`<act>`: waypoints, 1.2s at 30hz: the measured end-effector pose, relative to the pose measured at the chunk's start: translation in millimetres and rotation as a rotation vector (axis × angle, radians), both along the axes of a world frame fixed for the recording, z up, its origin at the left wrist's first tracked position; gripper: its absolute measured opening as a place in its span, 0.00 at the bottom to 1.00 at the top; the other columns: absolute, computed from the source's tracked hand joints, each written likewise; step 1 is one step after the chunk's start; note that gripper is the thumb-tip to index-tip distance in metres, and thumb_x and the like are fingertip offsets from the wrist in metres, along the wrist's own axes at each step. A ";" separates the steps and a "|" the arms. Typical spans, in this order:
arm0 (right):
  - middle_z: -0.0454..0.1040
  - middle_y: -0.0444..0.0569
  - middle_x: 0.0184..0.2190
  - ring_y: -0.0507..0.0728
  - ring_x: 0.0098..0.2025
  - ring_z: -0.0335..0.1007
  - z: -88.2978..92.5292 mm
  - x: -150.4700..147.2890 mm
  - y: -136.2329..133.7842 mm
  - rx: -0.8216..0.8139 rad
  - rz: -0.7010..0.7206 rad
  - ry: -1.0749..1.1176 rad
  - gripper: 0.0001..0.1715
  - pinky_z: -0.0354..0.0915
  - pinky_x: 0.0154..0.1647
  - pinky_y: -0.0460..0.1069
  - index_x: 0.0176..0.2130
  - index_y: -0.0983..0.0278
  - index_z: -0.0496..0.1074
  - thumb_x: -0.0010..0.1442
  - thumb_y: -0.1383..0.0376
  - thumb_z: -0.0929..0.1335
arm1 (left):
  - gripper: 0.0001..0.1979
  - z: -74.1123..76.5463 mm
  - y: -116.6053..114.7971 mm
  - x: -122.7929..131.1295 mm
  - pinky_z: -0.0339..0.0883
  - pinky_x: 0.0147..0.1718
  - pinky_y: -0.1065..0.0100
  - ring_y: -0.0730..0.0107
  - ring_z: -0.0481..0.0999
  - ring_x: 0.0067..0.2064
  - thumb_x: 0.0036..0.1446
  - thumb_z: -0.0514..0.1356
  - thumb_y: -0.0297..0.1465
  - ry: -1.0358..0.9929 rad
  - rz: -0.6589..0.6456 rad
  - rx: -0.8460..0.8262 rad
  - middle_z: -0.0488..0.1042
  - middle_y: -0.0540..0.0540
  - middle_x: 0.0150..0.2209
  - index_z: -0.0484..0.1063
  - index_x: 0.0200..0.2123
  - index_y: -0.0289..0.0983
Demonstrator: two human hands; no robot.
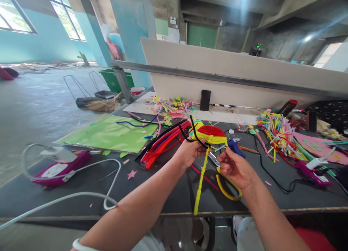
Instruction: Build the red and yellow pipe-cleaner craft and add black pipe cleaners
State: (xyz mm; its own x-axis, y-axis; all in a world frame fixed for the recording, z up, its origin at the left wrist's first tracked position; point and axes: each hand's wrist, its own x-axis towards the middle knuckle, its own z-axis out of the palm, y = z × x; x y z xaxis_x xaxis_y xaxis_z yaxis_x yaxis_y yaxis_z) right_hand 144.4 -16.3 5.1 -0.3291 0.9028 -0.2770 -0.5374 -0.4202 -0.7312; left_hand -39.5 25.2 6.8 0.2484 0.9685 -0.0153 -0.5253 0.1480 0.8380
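Note:
Above the table's front part I hold a craft piece of red and yellow pipe cleaners (211,130). My left hand (191,151) pinches it at its lower left, where black pipe cleaners (199,140) stick out. From there a long yellow pipe cleaner (201,184) hangs below the table's edge. The fingers of my right hand (235,165) are closed at the piece's lower right, on what looks like a thin yellow strand. Behind and under my right hand lie scissors with yellow handles (230,193), partly hidden. A blue tool (236,148) rests just beyond that hand.
Left of my hands lie a bundle of red and black pipe cleaners (153,153) and a green sheet (108,133). A purple power strip (62,167) trails a white cable. At right are a heap of colored pieces (276,131) and another purple strip (312,173). A phone (205,100) leans behind.

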 end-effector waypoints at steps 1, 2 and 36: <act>0.73 0.47 0.23 0.44 0.18 0.59 -0.7 0.4 -0.1 0.003 -0.002 0.007 0.16 0.60 0.18 0.41 0.26 0.68 0.73 0.56 0.58 0.69 | 0.17 1.0 -0.8 0.1 0.74 0.27 0.65 0.64 0.78 0.26 0.44 0.68 0.32 0.000 0.003 0.004 0.78 0.42 0.32 0.72 0.37 0.31; 0.73 0.47 0.23 0.44 0.18 0.60 -1.5 0.8 -0.1 0.004 -0.002 0.013 0.16 0.61 0.19 0.41 0.25 0.68 0.73 0.55 0.58 0.70 | 0.16 1.9 -1.5 0.2 0.74 0.27 0.65 0.64 0.78 0.26 0.44 0.68 0.32 -0.002 0.005 0.008 0.78 0.42 0.32 0.72 0.37 0.31; 0.75 0.48 0.25 0.50 0.25 0.71 -17.8 -11.8 -4.9 0.018 0.136 0.066 0.22 0.69 0.28 0.46 0.41 0.67 0.73 0.59 0.52 0.65 | 0.18 11.5 -4.3 -5.1 0.71 0.24 0.68 0.67 0.77 0.24 0.42 0.69 0.34 -0.026 0.035 0.052 0.77 0.44 0.28 0.72 0.36 0.32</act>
State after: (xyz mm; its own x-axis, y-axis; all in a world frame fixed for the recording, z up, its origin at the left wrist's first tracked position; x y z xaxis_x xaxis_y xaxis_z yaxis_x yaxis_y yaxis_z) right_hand 132.5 -21.1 -12.8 -0.4654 0.8534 -0.2347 -0.5237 -0.4793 -0.7043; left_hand -44.6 20.9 18.3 0.2140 0.9759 0.0418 -0.5511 0.0853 0.8301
